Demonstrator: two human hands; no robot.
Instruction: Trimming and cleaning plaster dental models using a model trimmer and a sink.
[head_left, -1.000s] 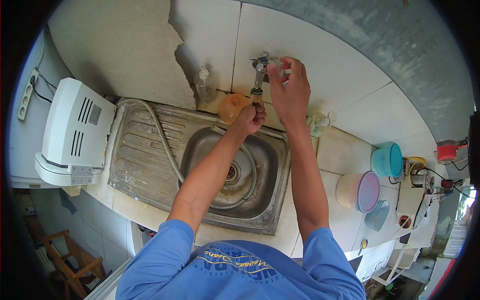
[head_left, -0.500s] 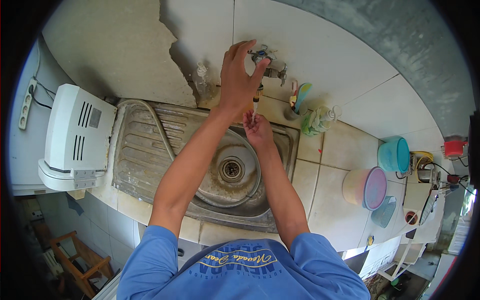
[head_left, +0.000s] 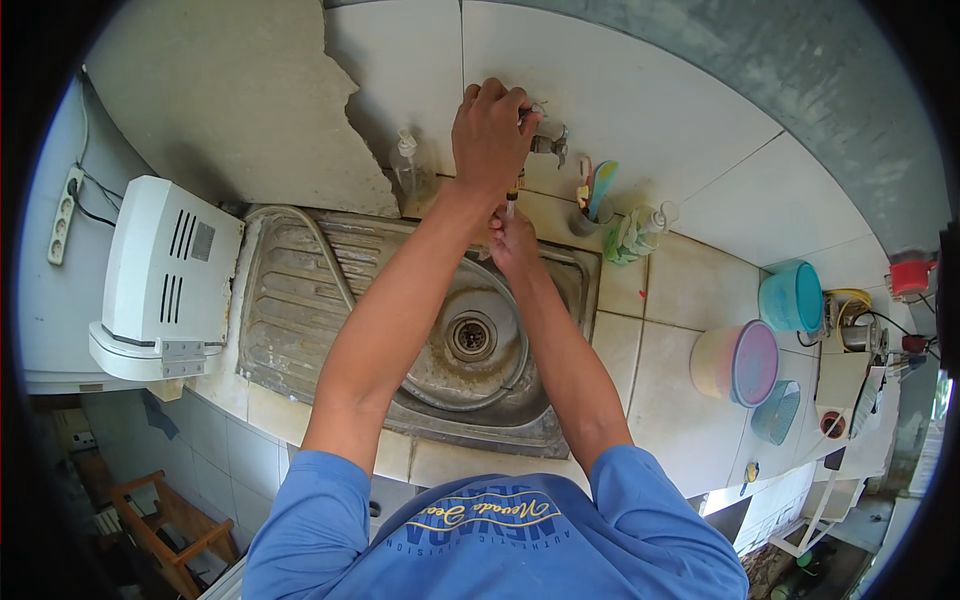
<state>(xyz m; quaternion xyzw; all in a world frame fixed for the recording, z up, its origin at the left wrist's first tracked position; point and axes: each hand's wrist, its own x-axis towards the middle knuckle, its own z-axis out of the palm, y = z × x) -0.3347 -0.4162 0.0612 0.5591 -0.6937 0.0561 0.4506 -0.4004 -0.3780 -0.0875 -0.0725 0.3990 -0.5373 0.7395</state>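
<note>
My left hand (head_left: 490, 140) is closed over the handle of a metal wall tap (head_left: 547, 143), with the knuckles up and the handle mostly covered. A thin stream of water (head_left: 510, 209) comes from the tap's spout, which shows below my left wrist. Under that stream is my right hand (head_left: 514, 246), its fingers curled inward. What lies inside those fingers, if anything, is hidden. Both arms reach over a stained metal sink (head_left: 468, 290) with a round drain (head_left: 471, 337). A grey hose (head_left: 329, 256) crosses the ribbed drainboard and loops round the basin.
A clear pump bottle (head_left: 410, 165) stands left of the tap. To its right are a cup of toothbrushes (head_left: 590, 213) and a green-labelled pump bottle (head_left: 637, 238). A lidded tub (head_left: 720, 365) and a turquoise bucket (head_left: 790, 298) sit farther right. A white appliance (head_left: 165, 275) stands at left.
My left hand has moved from spread fingers beside the tap handle to a closed grasp over it. My right hand has risen slightly nearer the spout, its fingers more curled.
</note>
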